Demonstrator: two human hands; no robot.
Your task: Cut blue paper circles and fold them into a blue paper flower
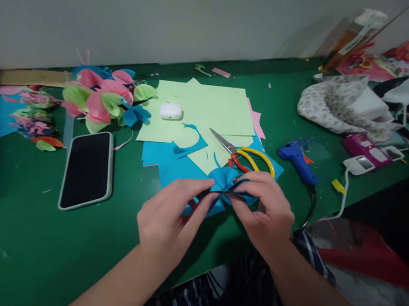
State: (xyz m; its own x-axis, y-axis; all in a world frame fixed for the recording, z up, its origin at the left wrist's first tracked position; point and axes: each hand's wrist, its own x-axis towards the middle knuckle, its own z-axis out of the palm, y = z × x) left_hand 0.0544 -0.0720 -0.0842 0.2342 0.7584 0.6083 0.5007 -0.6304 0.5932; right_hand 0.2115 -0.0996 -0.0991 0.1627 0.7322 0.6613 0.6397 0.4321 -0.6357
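A blue paper flower [224, 177] with folded petals is held between my two hands near the front of the green table. My left hand [176, 214] pinches its petals from the left with thumb and fingers. From the right, my right hand [264, 202] grips the opposite petals, its fingers bent. Just beyond the flower lie scissors [239, 152] with yellow and red handles, blades pointing away to the left. Under them are light green paper sheets [217, 105] and blue paper [171, 168]. A curved blue paper offcut [192, 147] rests on top.
A phone [87, 170] lies at left, with pink, green and blue paper flowers [100, 98] behind it. A white earbud case [171, 110] sits on the green sheets. At right are a blue glue gun [298, 160], a power strip [365, 150] and a patterned cloth [331, 105].
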